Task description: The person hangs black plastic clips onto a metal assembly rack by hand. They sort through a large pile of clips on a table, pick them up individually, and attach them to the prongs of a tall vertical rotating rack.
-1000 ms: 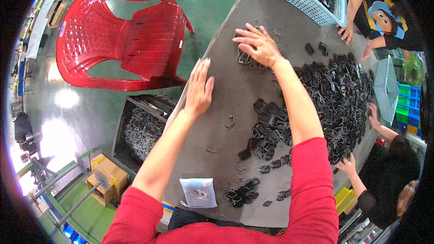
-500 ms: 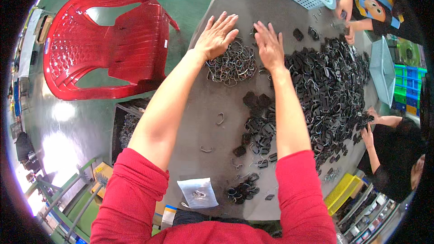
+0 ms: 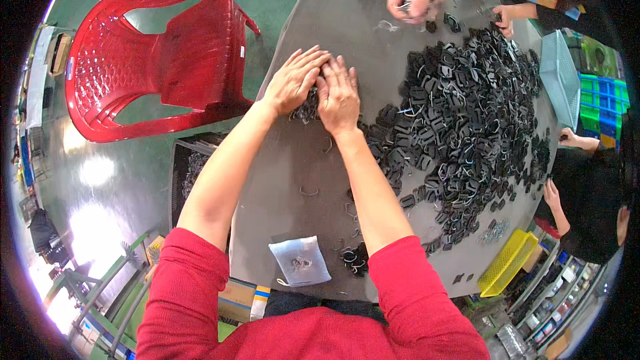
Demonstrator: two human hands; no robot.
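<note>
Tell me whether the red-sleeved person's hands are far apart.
No, the left hand and right hand are close together over bent wire pieces.

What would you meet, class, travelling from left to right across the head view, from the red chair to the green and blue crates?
Red chair → the person's left hand → the person's right hand → large heap of black pieces → pale blue basket at the table's right edge → green and blue crates.
</note>
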